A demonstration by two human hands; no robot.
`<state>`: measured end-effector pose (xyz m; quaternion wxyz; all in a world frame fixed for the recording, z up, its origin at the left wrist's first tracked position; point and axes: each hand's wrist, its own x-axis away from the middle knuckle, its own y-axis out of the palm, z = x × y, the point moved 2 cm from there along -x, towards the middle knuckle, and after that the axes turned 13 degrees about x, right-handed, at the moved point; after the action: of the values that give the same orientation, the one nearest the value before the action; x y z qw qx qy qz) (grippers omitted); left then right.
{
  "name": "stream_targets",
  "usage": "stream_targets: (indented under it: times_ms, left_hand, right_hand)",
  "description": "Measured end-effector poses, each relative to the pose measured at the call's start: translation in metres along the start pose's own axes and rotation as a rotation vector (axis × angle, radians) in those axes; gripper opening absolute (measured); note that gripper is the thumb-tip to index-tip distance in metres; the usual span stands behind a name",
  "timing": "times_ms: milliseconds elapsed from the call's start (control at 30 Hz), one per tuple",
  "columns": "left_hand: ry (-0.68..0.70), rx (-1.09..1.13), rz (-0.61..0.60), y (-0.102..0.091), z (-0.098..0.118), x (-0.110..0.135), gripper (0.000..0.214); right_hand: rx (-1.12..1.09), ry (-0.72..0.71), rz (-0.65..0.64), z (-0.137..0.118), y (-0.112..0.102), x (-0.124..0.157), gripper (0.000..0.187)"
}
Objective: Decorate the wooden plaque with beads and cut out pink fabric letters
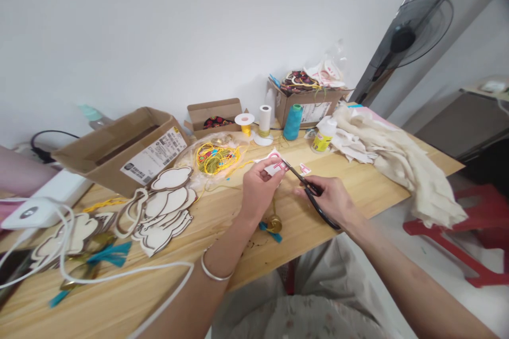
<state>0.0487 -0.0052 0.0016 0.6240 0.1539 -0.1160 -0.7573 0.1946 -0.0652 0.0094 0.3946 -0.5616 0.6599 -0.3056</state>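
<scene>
Between the thumb and fingers of my left hand (260, 183) is a small white piece with pink markings (274, 166); whether it is cloth or paper I cannot tell. My right hand (332, 198) grips the black handles of a pair of scissors (303, 181). The scissor blades reach left to the edge of the white piece. Just beyond the scissors, a small pink-marked scrap (304, 169) lies on the wooden table (222, 212). Nearer to me, below my left hand, a brass-coloured bell (274, 223) rests beside a teal tassel (275, 235).
Cardboard boxes (119, 153) line the wall. A teal thread cone (293, 123), a white spool (264, 118) and a glue bottle (324, 135) stand at the back. Cut cloud shapes (167, 206) and a white cable (131, 274) lie left. Cream cloth (409, 164) hangs over the right edge.
</scene>
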Motion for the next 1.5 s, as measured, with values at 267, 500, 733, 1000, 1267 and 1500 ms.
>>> stream_targets:
  times_ms: [267,500,733,1000,1267,1500]
  left_hand:
    - [-0.015,0.050,0.043,-0.001,0.001,-0.003,0.032]
    - [-0.003,0.030,0.090,-0.004,0.002,-0.006,0.034]
    - [-0.019,0.046,0.108,-0.005,0.003,-0.007,0.036]
    - [-0.011,0.052,0.098,-0.005,0.004,-0.007,0.037]
    - [-0.008,0.041,0.106,-0.006,0.005,-0.007,0.040]
    - [-0.019,0.075,0.077,-0.004,0.003,-0.006,0.041]
  right_hand:
    - [-0.013,0.027,-0.023,-0.002,0.000,-0.006,0.030]
    - [-0.022,0.002,-0.038,0.000,0.005,-0.012,0.031]
    - [0.003,-0.009,-0.064,-0.001,0.004,-0.016,0.037]
    - [0.083,-0.050,-0.088,0.002,0.002,-0.017,0.030]
    - [0.249,-0.036,-0.138,-0.010,-0.007,-0.014,0.030]
    - [0.136,-0.021,-0.124,-0.009,-0.004,-0.018,0.030]
